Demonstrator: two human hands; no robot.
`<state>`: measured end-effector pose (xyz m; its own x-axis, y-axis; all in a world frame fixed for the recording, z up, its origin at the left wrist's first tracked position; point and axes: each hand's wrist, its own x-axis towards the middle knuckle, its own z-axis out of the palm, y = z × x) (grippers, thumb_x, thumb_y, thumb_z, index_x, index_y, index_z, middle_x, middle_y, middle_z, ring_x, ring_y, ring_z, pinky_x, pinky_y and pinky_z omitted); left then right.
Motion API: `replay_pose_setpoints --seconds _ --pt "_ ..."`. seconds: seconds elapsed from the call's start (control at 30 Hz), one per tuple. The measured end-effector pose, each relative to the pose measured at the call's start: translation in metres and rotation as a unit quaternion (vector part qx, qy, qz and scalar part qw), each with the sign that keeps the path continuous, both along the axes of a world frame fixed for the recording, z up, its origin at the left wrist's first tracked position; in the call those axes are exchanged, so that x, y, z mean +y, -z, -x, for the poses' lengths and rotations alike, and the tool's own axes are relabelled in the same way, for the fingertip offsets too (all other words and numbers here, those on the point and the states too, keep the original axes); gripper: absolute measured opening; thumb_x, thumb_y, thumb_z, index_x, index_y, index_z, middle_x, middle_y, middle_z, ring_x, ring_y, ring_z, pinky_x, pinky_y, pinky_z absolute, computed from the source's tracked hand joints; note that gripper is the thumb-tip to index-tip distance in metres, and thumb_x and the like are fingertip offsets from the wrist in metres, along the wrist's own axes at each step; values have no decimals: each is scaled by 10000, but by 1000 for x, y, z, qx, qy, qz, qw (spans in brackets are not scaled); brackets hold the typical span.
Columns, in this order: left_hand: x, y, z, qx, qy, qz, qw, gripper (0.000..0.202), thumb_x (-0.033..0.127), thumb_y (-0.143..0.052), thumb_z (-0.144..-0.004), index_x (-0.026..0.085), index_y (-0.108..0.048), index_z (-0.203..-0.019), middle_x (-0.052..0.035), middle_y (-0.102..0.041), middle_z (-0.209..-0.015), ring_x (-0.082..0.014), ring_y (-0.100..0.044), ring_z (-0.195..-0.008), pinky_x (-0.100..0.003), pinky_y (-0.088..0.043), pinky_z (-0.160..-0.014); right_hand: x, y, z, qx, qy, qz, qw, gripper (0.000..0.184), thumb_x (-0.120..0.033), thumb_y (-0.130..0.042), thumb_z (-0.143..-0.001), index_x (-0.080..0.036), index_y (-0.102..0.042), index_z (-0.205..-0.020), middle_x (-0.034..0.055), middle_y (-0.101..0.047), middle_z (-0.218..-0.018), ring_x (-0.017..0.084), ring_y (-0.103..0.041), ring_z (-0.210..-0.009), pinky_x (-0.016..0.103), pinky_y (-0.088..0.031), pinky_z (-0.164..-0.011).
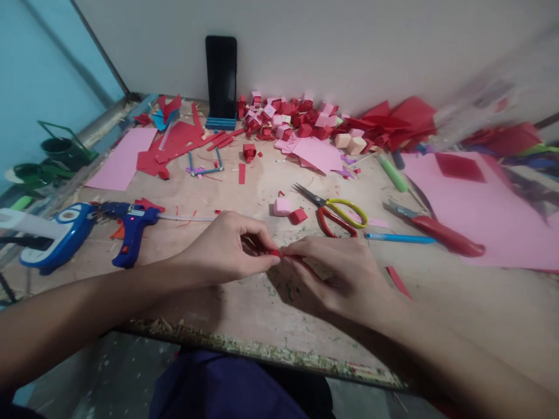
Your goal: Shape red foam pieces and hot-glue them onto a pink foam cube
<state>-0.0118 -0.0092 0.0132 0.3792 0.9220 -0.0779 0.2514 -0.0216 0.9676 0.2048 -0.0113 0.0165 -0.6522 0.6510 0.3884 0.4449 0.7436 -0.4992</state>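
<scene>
Between the fingertips of both hands is a small red paper piece (pixel 275 252), mostly hidden by the fingers. My left hand (pixel 231 247) pinches it from the left, thumb and forefinger closed. From the right, my right hand (pixel 336 270) pinches its other side. Just beyond the hands lie a pink folded paper cube (pixel 282 206) and a red one (pixel 299 216). Scissors (pixel 332 209) with one yellow and one red handle lie open behind my right hand. A red paper strip (pixel 398 282) rests to the right of that hand.
A blue glue gun (pixel 135 227) lies at left. A phone (pixel 221 75) stands at the back beside a pile of red and pink paper cubes (pixel 288 116). At right are a red-handled knife (pixel 445 233), a blue pen (pixel 399 238) and pink sheets (pixel 489 227). The table's front edge (pixel 262 349) is rough.
</scene>
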Motion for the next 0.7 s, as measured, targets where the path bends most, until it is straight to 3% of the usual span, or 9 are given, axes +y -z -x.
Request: replay_pose_setpoints --seconds 0.3,0.53,0.7 --pt "1 2 0 -39 -9 6 999 170 179 -846 -742 167 -839 -911 -46 -821 -859 -183 -762 -789 -242 -611 -716 -1 5 0 9 26 -52 998 113 -155 -579 -966 -181 -672 -907 14 -698 -696 123 -632 -573 252 -465 -554" --pt "-4 -1 1 7 8 -148 989 45 159 -809 -810 163 -837 -845 -45 -818 -826 -156 -743 -735 -220 -576 -682 -5 1 0 28 39 -26 998 59 -168 -618 -969 -189 -673 -967 27 -743 -788 133 -685 -646 255 -506 -590" --pt "-5 0 2 28 -5 -162 986 56 177 -789 -839 171 -829 -877 -32 -820 -850 -148 -743 -739 -210 -573 -674 -5 1 1 34 54 -17 998 46 -180 -622 -972 -199 -655 -947 21 -744 -782 137 -685 -631 257 -500 -573"
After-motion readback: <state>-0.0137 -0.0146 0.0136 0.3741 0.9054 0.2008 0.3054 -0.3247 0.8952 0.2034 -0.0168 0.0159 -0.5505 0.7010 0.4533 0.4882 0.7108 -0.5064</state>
